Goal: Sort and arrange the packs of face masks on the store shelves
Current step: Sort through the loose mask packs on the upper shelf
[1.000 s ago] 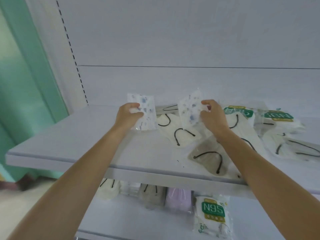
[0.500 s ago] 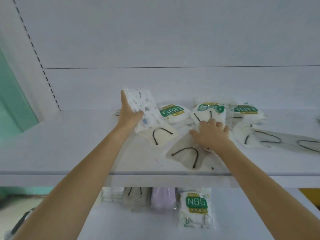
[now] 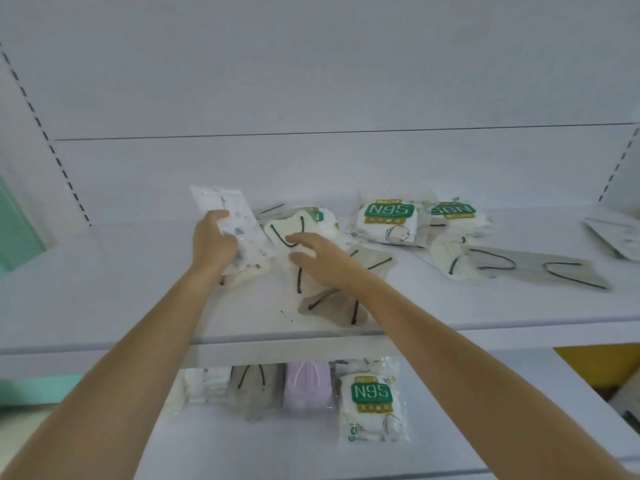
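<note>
The sorting step was in hand, with loose packs being gathered by kind on the upper shelf (image 3: 104, 289). Taking the upright N95 pack (image 3: 388, 220) as the mark, the left hand (image 3: 213, 242) was well to its left. It gripped a patterned pack (image 3: 225, 211), held tilted off the shelf. Blur made it hard to say whether one pack or two sat in that grip. The right hand (image 3: 320, 261) lay between that pack and the N95 pack, its fingers (image 3: 301, 239) straight and spread, holding nothing, over a cream pack (image 3: 282, 230) with black loops. A grey pack (image 3: 332, 308) lay nearer the shelf edge than the N95 pack, partly under the right wrist. The next move probably called for the right hand to pinch the cream pack by an edge and lift it clear without dragging its neighbours. Half a second before, the right hand had pressed flat on the packs; it had since moved toward the left hand. A second before, it had held a patterned pack of its own. The left hand's grip was unchanged.
</note>
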Motion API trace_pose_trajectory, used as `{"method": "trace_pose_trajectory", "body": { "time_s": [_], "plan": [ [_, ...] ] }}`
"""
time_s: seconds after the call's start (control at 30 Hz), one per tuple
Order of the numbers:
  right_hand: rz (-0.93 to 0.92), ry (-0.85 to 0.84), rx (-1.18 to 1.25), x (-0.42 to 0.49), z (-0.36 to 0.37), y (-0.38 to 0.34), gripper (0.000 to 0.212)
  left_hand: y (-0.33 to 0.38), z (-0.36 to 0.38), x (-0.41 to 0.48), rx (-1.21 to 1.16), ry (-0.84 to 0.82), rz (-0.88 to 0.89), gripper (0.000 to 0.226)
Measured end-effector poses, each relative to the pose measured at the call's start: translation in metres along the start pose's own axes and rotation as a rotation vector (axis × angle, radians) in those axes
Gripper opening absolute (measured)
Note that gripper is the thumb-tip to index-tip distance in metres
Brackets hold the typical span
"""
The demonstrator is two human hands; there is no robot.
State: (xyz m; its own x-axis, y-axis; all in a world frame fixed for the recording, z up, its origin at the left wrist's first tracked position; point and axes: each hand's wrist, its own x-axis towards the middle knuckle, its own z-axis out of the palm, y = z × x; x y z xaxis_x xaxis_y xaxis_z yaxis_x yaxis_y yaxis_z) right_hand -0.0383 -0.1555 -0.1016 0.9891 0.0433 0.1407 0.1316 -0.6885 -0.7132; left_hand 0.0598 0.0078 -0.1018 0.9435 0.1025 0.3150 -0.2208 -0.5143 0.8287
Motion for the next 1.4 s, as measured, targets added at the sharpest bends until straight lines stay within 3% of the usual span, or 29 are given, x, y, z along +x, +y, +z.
{"method": "trace_pose_trajectory", "body": {
  "time_s": [0.03, 0.1, 0.17, 0.27, 0.33, 0.4, 0.47, 0.6, 0.77, 0.87, 0.97, 1.17, 1.4],
  "plan": [
    [0.000, 0.098, -0.004, -0.003, -0.008, 0.005, 0.041, 0.001, -0.005, 0.000, -0.030, 0.072, 0.016, 0.051],
    [0.131, 0.243, -0.232, -0.007, -0.028, 0.019, 0.040, 0.011, -0.014, -0.005, -0.141, 0.211, 0.067, 0.047],
    [0.337, 0.164, -0.533, -0.012, -0.043, 0.038, 0.039, 0.027, -0.013, -0.015, -0.313, 0.239, 0.122, 0.045],
    [0.365, -0.059, -0.620, -0.015, -0.043, 0.055, 0.033, 0.047, 0.013, -0.026, -0.444, 0.021, 0.156, 0.047],
    [0.268, -0.058, -0.447, -0.019, -0.041, 0.056, 0.030, 0.050, 0.038, -0.033, -0.391, -0.221, 0.131, 0.049],
    [0.204, -0.050, -0.260, -0.028, -0.045, 0.047, 0.026, 0.046, 0.056, -0.040, -0.187, -0.404, 0.126, 0.052],
    [0.162, -0.008, -0.243, -0.032, -0.053, 0.048, 0.030, 0.038, 0.062, -0.042, -0.014, -0.419, 0.160, 0.055],
    [0.200, -0.006, -0.373, -0.034, -0.064, 0.065, 0.046, 0.027, 0.048, -0.032, 0.104, -0.347, 0.167, 0.058],
    [0.195, 0.130, -0.345, -0.033, -0.069, 0.079, 0.040, 0.034, 0.035, -0.037, -0.027, -0.256, 0.210, 0.052],
    [0.160, 0.121, -0.373, -0.032, -0.068, 0.083, 0.048, 0.045, 0.036, -0.054, -0.179, -0.501, 0.297, 0.047],
    [0.150, 0.097, -0.455, -0.032, -0.067, 0.082, 0.048, 0.044, 0.044, -0.066, 0.020, -0.720, 0.400, 0.048],
    [0.211, 0.222, -0.449, -0.042, -0.078, 0.084, 0.037, 0.029, 0.028, -0.041, 0.236, -0.614, 0.394, 0.051],
    [0.193, 0.043, -0.384, -0.058, -0.087, 0.084, 0.039, 0.002, -0.001, -0.016, 0.308, -0.424, 0.259, 0.054]
  ]
}}
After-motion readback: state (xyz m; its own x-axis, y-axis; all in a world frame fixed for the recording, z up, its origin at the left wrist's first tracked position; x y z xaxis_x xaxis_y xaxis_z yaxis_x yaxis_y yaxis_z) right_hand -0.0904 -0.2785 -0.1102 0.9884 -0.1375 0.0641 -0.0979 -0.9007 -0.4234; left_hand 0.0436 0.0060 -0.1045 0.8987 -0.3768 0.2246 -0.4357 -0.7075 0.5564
